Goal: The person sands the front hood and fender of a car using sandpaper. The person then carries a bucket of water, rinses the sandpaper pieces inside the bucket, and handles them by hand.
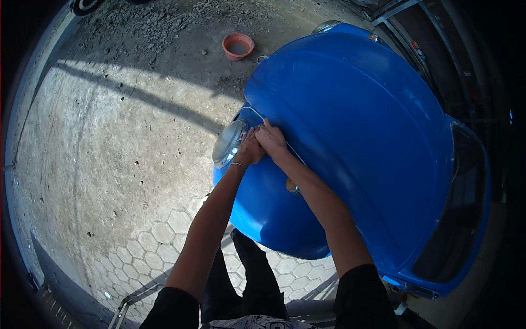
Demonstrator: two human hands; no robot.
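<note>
My left hand (249,147) and my right hand (269,138) meet on the blue fender (263,214) of a car, beside its chrome-rimmed round headlight (227,141). Their closed fingers overlap at a thin white cord or strip (296,153) that runs along the seam between fender and front lid (350,137). What exactly lies under the fingertips is hidden. An amber lamp (291,186) sits on the fender, partly behind my right forearm.
An orange basin (238,46) with liquid stands on the dirt ground beyond the car, near loose gravel (142,33). Hexagonal pavers (148,241) lie around my legs. Metal framing (397,11) runs along the upper right behind the car.
</note>
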